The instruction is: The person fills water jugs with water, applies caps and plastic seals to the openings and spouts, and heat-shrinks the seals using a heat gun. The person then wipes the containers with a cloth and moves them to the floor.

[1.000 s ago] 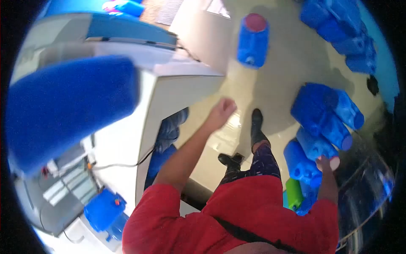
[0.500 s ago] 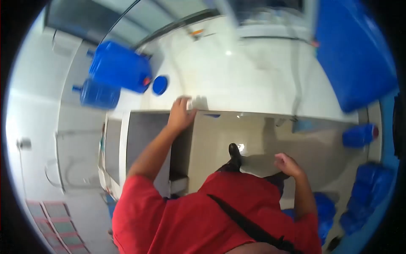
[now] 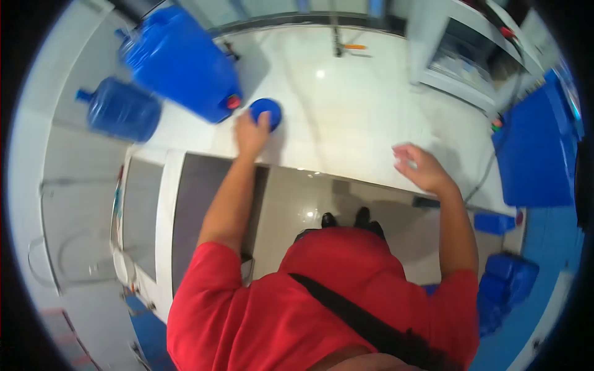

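Observation:
On the white counter [image 3: 303, 117], my left hand [image 3: 250, 135] is closed on the near edge of a round blue lid [image 3: 267, 110], with the thumb lying over it. Just left of the lid lies a big blue jerrycan [image 3: 189, 68] with a red cap [image 3: 233, 102]. Over the counter's front edge, to the right, hovers my right hand [image 3: 422, 168]; its fingers are slightly bent and apart, with nothing in them.
A clear blue water bottle [image 3: 124, 110] lies at the far left. At the back stands an orange-handled item [image 3: 355, 47]. To the right are a white cabinet with a window [image 3: 464, 55], a large blue container [image 3: 538, 148] and blue containers on the floor [image 3: 510, 278].
My left hand has moved from the counter's edge to the blue lid and taken hold of it. My right hand has risen from beside my body to the counter. The view has shifted.

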`<control>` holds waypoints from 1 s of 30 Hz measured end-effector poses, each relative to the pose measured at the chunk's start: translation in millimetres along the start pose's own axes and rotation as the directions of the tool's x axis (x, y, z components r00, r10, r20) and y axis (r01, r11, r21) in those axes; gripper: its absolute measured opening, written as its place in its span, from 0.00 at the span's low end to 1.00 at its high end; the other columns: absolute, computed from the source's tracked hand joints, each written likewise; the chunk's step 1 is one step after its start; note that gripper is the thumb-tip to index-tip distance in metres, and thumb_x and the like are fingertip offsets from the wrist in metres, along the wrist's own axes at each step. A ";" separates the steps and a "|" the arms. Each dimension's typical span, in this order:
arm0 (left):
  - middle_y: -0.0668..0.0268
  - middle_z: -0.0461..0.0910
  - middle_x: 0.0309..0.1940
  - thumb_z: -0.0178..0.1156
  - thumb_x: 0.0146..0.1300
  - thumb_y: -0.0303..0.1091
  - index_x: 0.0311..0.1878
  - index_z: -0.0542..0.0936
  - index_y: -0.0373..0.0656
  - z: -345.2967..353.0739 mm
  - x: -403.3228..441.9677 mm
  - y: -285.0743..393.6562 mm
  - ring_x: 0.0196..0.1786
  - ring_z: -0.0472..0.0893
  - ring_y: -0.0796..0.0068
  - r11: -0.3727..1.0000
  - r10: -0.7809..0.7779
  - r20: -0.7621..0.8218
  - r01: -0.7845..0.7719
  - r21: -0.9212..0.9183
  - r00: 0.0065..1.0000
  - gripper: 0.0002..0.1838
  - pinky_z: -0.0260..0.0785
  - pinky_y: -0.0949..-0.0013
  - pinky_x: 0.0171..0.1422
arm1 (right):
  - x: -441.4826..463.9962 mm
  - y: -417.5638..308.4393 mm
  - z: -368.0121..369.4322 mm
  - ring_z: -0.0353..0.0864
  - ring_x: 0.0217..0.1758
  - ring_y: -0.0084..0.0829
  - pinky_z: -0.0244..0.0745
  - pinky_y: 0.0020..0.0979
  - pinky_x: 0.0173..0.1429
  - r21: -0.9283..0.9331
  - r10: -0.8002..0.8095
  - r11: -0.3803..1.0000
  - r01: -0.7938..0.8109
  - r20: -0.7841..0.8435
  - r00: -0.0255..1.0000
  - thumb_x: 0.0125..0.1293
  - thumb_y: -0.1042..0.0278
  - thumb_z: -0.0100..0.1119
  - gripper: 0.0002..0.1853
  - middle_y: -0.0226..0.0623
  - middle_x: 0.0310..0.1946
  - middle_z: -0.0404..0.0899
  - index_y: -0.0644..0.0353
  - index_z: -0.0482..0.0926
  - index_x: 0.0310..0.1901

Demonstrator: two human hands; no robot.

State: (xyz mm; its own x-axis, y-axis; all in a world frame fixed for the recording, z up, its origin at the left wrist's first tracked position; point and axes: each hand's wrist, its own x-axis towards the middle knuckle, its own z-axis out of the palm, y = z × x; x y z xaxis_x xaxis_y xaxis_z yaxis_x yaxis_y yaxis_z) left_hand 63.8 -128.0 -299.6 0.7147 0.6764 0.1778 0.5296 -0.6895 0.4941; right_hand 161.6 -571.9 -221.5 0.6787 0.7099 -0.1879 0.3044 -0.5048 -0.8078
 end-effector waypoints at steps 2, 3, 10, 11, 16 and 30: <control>0.49 0.70 0.67 0.60 0.63 0.60 0.64 0.76 0.44 0.2 3.4 -4.5 0.68 0.69 0.46 0.951 0.160 0.060 -0.170 0.260 0.985 0.35 0.62 0.44 0.68 | 17.2 1.9 -25.1 0.83 0.51 0.35 0.75 0.35 0.58 -0.102 -0.109 0.990 0.098 -0.109 0.988 0.68 0.61 0.62 0.20 0.44 0.51 0.82 0.65 0.77 0.55; 0.50 0.71 0.66 0.60 0.62 0.60 0.64 0.76 0.44 10.4 -2.2 -8.7 0.68 0.69 0.47 0.896 0.268 0.179 -0.313 0.314 0.947 0.35 0.60 0.43 0.69 | 25.8 8.7 -35.6 0.83 0.47 0.34 0.76 0.34 0.55 -0.094 -0.189 0.980 0.173 -0.204 0.961 0.68 0.61 0.62 0.18 0.44 0.49 0.83 0.64 0.78 0.54; 0.60 0.79 0.51 0.59 0.67 0.56 0.62 0.75 0.40 32.6 17.1 21.6 0.47 0.79 0.66 0.928 0.166 0.200 -0.084 -0.364 0.966 0.31 0.72 0.62 0.50 | 119.0 90.4 -156.5 0.84 0.46 0.43 0.77 0.37 0.53 -0.273 -0.168 0.960 -0.055 -0.726 0.667 0.68 0.63 0.57 0.12 0.45 0.43 0.85 0.57 0.83 0.48; 0.63 0.80 0.46 0.57 0.69 0.57 0.62 0.74 0.40 36.6 33.1 13.5 0.40 0.79 0.72 0.821 -0.059 0.255 0.193 -0.538 0.965 0.31 0.72 0.68 0.44 | 131.7 99.7 -174.1 0.84 0.46 0.43 0.77 0.37 0.53 -0.269 -0.173 0.962 -0.043 -0.726 0.666 0.68 0.63 0.57 0.12 0.45 0.43 0.85 0.57 0.83 0.48; 0.69 0.79 0.30 0.48 0.68 0.70 0.61 0.69 0.37 10.7 95.2 -24.6 0.25 0.72 0.82 0.140 -0.555 0.495 0.661 -0.737 0.669 0.40 0.62 0.79 0.25 | 190.6 130.4 -222.4 0.85 0.50 0.46 0.78 0.47 0.54 -0.591 -0.091 0.634 -0.499 -0.697 0.711 0.66 0.56 0.59 0.12 0.42 0.44 0.86 0.46 0.86 0.47; 0.76 0.70 0.17 0.43 0.72 0.62 0.28 0.68 0.59 10.1 133.0 -55.9 0.14 0.59 0.85 0.001 -0.621 0.592 0.755 -0.656 0.514 0.22 0.46 0.79 0.14 | 186.8 131.4 -209.3 0.83 0.51 0.48 0.73 0.52 0.52 -0.469 -0.208 0.698 -0.541 -0.856 0.473 0.70 0.47 0.54 0.17 0.36 0.49 0.85 0.47 0.87 0.46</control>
State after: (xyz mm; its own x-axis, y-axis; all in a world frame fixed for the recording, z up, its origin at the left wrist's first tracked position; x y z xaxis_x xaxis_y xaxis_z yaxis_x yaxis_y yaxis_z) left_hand 133.9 -2.1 -312.1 0.3093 0.6226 -0.7188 0.2407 0.6800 0.6925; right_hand 468.2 -608.3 -245.8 0.8300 0.0210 0.5574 0.1590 -0.9667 -0.2004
